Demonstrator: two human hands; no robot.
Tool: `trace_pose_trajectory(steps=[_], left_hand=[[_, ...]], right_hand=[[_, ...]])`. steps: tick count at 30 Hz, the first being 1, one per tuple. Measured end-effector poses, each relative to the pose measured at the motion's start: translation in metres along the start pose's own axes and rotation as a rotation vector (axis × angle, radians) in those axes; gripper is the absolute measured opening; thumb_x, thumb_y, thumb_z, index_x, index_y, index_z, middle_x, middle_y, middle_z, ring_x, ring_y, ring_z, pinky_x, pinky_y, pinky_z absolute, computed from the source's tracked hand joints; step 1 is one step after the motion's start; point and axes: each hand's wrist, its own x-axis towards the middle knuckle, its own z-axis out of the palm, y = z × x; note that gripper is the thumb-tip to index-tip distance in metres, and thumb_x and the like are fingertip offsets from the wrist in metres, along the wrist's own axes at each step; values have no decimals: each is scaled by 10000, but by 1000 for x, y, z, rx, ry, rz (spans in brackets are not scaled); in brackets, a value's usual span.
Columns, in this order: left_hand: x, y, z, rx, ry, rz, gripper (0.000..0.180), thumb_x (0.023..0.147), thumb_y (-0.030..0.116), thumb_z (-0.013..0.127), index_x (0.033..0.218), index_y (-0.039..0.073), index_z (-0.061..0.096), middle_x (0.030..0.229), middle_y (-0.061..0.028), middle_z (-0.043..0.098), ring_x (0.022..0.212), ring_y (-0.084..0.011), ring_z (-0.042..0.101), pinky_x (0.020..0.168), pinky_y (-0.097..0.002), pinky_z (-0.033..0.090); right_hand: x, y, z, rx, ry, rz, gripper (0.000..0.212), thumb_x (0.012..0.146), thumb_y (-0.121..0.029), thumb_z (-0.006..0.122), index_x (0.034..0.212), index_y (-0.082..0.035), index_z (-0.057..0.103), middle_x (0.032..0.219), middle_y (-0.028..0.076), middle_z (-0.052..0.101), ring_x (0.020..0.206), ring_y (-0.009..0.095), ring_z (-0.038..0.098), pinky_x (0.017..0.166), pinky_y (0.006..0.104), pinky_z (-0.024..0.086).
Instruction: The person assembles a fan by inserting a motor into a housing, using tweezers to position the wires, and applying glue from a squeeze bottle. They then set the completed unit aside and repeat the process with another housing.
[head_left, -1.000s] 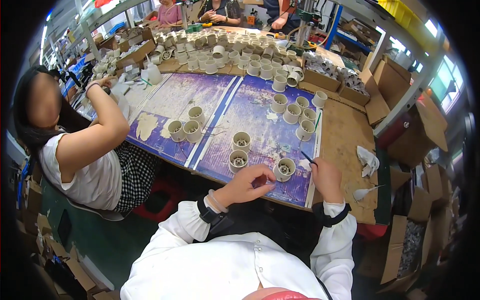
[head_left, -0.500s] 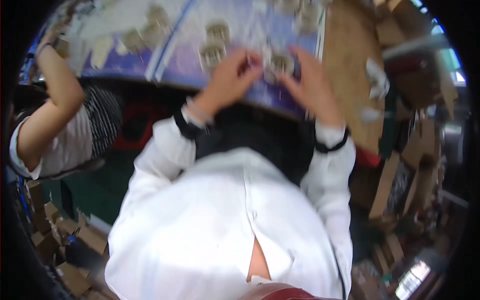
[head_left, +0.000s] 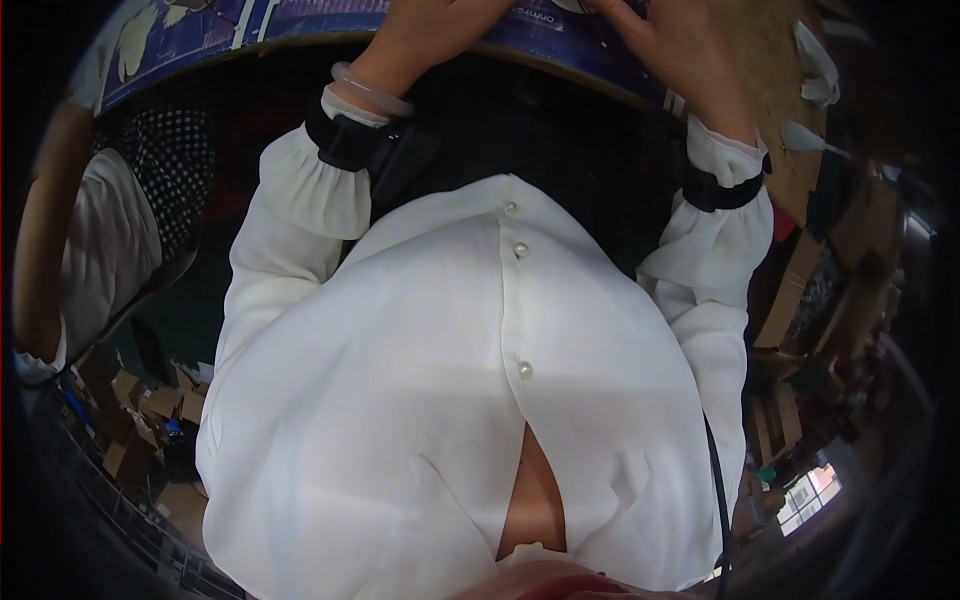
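Note:
At the table's near edge both of my hands reach up past the top of the picture. My left hand lies over the purple-blue tabletop sheet, its fingertips cut off by the upper edge. To the right, my right hand stretches its thumb leftward, beside a sliver of a pale rounded part. The other fingers of that hand are out of the picture, so its grip is hidden. A clear bangle circles my left wrist, and black bands sit on both sleeve cuffs.
Bare brown board flanks the sheet on the right, with a crumpled white piece on it. To my left sits another person in a white top. Cardboard boxes lie on the floor at lower left, with more at right.
My view has tipped down, so the table and both hands sit higher in the picture. The round greyish parts seen around my hands earlier are almost all out of sight.

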Motion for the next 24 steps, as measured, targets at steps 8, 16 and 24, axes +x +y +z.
trace_pose_trajectory(steps=[8, 16, 24], left_hand=[[1, 0, 1, 51, 4, 29, 124, 965, 96, 586, 1063, 22, 565, 893, 25, 570, 789, -33, 504, 695, -178, 417], [3, -4, 2, 50, -18, 31, 95, 980, 100, 557, 1052, 39, 550, 865, 34, 549, 737, -28, 476, 655, -171, 393], [9, 9, -9, 285, 76, 20, 149, 924, 136, 627, 1049, 56, 628, 926, -31, 647, 844, -106, 599, 757, -262, 498]], right_hand=[[0, 2, -2, 79, -15, 46, 456, 839, -188, 698, 1240, -47, 533, 1147, 202, 627, 1058, 367, 612, 892, 384, 494], [1, 0, -10, 98, -47, 41, 435, 827, -207, 712, 1190, -34, 548, 1122, 191, 625, 1054, 346, 610, 883, 377, 489], [11, 19, 1, 75, -57, 20, 490, 856, -220, 697, 1288, -69, 521, 1223, 157, 607, 1124, 330, 592, 932, 392, 480]])
